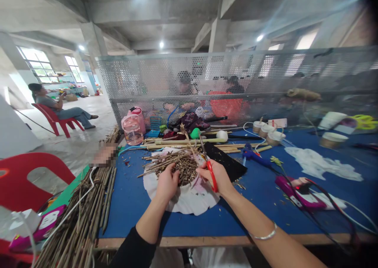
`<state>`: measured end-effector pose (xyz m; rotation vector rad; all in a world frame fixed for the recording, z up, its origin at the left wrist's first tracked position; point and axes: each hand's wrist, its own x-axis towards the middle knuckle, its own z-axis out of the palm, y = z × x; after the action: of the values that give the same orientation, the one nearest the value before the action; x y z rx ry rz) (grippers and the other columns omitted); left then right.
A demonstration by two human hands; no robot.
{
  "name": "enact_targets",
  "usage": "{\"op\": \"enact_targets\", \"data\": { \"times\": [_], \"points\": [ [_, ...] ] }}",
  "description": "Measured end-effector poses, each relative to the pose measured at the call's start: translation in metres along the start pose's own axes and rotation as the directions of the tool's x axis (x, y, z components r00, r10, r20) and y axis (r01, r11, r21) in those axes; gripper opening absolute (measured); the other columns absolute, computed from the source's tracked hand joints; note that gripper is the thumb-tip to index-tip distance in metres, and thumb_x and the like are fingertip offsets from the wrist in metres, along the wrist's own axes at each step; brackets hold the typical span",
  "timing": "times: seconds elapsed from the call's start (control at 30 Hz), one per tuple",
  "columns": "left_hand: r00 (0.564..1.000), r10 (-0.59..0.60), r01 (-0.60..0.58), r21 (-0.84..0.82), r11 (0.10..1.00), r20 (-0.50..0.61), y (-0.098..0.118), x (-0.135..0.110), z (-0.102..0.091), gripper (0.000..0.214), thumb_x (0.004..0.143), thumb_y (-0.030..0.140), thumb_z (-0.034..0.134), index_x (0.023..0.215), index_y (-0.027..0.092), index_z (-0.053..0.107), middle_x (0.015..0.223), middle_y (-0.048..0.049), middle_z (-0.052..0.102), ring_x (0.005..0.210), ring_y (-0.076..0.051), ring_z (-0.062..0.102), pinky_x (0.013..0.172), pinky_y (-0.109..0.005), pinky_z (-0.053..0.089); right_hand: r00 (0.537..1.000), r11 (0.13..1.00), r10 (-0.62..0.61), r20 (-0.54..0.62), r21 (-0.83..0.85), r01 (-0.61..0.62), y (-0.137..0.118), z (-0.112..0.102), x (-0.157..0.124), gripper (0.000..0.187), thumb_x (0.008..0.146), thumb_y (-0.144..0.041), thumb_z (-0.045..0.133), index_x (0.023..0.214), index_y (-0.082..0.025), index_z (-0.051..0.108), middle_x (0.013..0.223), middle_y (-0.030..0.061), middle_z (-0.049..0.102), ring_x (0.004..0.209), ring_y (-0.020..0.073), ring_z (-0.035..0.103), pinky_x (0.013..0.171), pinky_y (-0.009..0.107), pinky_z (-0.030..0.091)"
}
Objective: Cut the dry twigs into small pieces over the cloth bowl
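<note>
On the blue tabletop lies a round white cloth [189, 205] with a heap of short cut twig pieces [187, 169] on it. My left hand [168, 183] touches the left side of the heap, thumb apart from the forefinger; its other fingers are partly hidden. Red-handled scissors [212, 176] are in my right hand [220, 177], over the heap's right side, blades pointing up and away. A pale dried stalk [189, 140] rises beside the blades; whether my right fingers also pinch it I cannot tell. Longer thin twigs [168, 161] lie across the heap's left and back.
A bundle of long sticks [85, 209] lines the table's left edge. Behind the cloth are bamboo sticks [189, 142], a white ball [222, 135] and a pink bottle [132, 128]. At right are a blue glue gun [255, 156], paper cups [274, 138] and cables. A perforated screen [165, 82] stands behind.
</note>
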<state>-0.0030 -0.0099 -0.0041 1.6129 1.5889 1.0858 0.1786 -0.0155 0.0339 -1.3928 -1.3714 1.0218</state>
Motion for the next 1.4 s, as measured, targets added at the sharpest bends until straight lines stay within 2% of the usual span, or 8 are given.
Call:
{"op": "enact_targets", "data": {
  "times": [0.1, 0.2, 0.33, 0.53, 0.77, 0.97, 1.17, 1.4],
  "points": [
    [0.998, -0.001, -0.008, -0.136, 0.991, -0.065, 0.007, -0.002, 0.000, 0.041, 0.083, 0.035, 0.044, 0.115, 0.012, 0.052, 0.057, 0.0003, 0.057, 0.051, -0.012, 0.053, 0.053, -0.023, 0.041, 0.997, 0.962, 0.060, 0.048, 0.264, -0.071, -0.002, -0.004, -0.011, 0.032, 0.057, -0.038, 0.069, 0.069, -0.020, 0.045, 0.054, -0.0023, 0.056, 0.045, 0.0116, 0.048, 0.046, 0.024, 0.037],
    [0.996, 0.048, -0.025, -0.288, 0.957, 0.073, 0.019, -0.005, 0.002, 0.046, 0.082, 0.043, 0.044, 0.117, 0.014, 0.053, 0.071, -0.0031, 0.061, 0.056, -0.012, 0.053, 0.048, -0.021, 0.040, 0.988, 0.906, 0.107, 0.115, 0.397, -0.144, 0.000, 0.000, -0.014, 0.038, 0.054, -0.039, 0.073, 0.071, -0.019, 0.045, 0.058, -0.0010, 0.058, 0.047, 0.0114, 0.050, 0.046, 0.023, 0.037],
    [0.947, 0.156, -0.052, -0.345, 0.937, 0.282, 0.033, -0.008, 0.007, 0.045, 0.077, 0.046, 0.052, 0.106, 0.014, 0.062, 0.078, -0.0050, 0.064, 0.055, -0.010, 0.051, 0.049, -0.020, 0.040, 0.986, 0.900, 0.093, 0.141, 0.412, -0.144, 0.006, 0.009, -0.005, 0.039, 0.051, -0.039, 0.075, 0.069, -0.019, 0.047, 0.055, -0.0044, 0.052, 0.048, 0.0116, 0.050, 0.047, 0.024, 0.038],
    [0.946, 0.099, -0.027, -0.230, 0.973, 0.308, 0.031, -0.009, 0.008, 0.030, 0.075, 0.038, 0.054, 0.080, 0.012, 0.068, 0.051, 0.0014, 0.053, 0.044, -0.007, 0.039, 0.045, -0.019, 0.032, 0.997, 0.917, 0.051, 0.053, 0.393, -0.068, 0.020, 0.013, 0.009, 0.038, 0.051, -0.038, 0.074, 0.070, -0.019, 0.047, 0.055, -0.0059, 0.050, 0.049, 0.0107, 0.048, 0.050, 0.024, 0.038],
    [0.912, 0.223, -0.205, -0.088, 0.975, 0.343, 0.032, -0.015, 0.004, 0.024, 0.078, 0.026, 0.047, 0.067, 0.014, 0.064, 0.053, 0.0028, 0.049, 0.049, -0.007, 0.037, 0.049, -0.018, 0.030, 0.990, 0.911, 0.143, 0.008, 0.390, -0.135, 0.025, 0.018, 0.002, 0.038, 0.052, -0.034, 0.072, 0.070, -0.021, 0.042, 0.050, -0.0076, 0.046, 0.041, 0.0099, 0.043, 0.043, 0.024, 0.034],
    [0.839, 0.232, -0.152, -0.199, 0.968, 0.492, 0.034, -0.025, 0.003, 0.024, 0.079, 0.031, 0.047, 0.068, 0.014, 0.060, 0.053, 0.0024, 0.048, 0.048, -0.006, 0.038, 0.047, -0.017, 0.029, 0.986, 0.906, 0.102, -0.128, 0.422, -0.039, 0.022, 0.013, 0.007, 0.035, 0.053, -0.032, 0.071, 0.068, -0.021, 0.041, 0.048, -0.0086, 0.045, 0.042, 0.0094, 0.044, 0.042, 0.022, 0.033],
    [0.987, 0.060, 0.013, -0.449, 0.894, 0.148, 0.023, -0.012, -0.005, 0.028, 0.074, 0.045, 0.055, 0.074, 0.016, 0.056, 0.062, 0.0000, 0.057, 0.053, -0.010, 0.049, 0.050, -0.020, 0.037, 0.978, 0.852, 0.126, -0.165, 0.524, -0.022, 0.022, -0.007, 0.009, 0.037, 0.047, -0.029, 0.072, 0.066, -0.020, 0.041, 0.047, -0.0080, 0.046, 0.040, 0.0082, 0.043, 0.039, 0.020, 0.033],
    [0.989, 0.128, -0.148, -0.519, 0.842, -0.075, 0.011, 0.001, -0.010, 0.026, 0.073, 0.041, 0.061, 0.073, 0.015, 0.059, 0.096, -0.0069, 0.063, 0.088, -0.014, 0.055, 0.077, -0.023, 0.041, 0.996, 0.988, 0.035, -0.077, -0.146, -0.046, 0.025, -0.021, -0.005, 0.022, 0.057, -0.027, 0.067, 0.060, -0.019, 0.048, 0.042, -0.0064, 0.044, 0.036, 0.0066, 0.036, 0.037, 0.020, 0.025]
  ]
}}
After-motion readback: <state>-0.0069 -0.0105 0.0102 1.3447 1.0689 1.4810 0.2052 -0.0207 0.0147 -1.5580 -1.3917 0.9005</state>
